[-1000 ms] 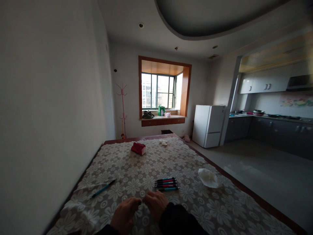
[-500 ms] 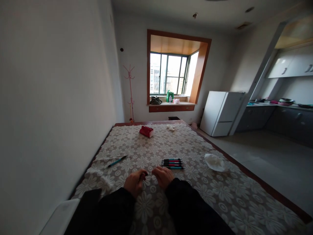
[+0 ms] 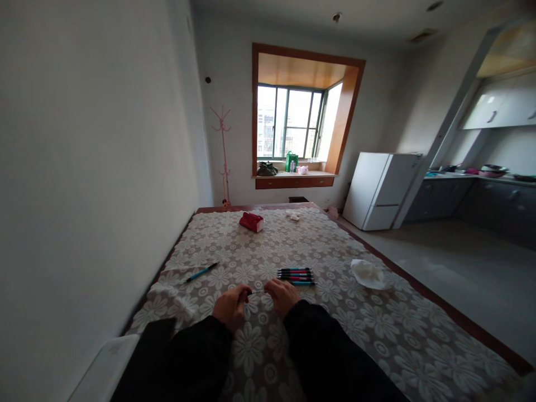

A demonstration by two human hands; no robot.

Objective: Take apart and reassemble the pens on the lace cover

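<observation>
Left hand (image 3: 229, 306) and right hand (image 3: 283, 296) close together low over the lace tablecloth (image 3: 377, 335), fingers curled, both pinching a thin dark pen (image 3: 256, 292) held level between them, one end in each grip; pen too small for finer detail. Both forearms in dark sleeves (image 3: 322, 352), resting on the cloth. Just beyond the right hand, a row of pens (image 3: 295, 275) lying side by side, red, black and teal, parallel, not touched. Off to the left, well apart, a single blue pen (image 3: 201, 272) lying at a slant. To the right, a crumpled white tissue (image 3: 367, 273). At the far end of the table, a red packet (image 3: 252, 221) and a small white scrap (image 3: 292, 215). Beyond, a bay window (image 3: 293, 131), a pink coat stand (image 3: 223, 151), a white fridge (image 3: 382, 191)
</observation>
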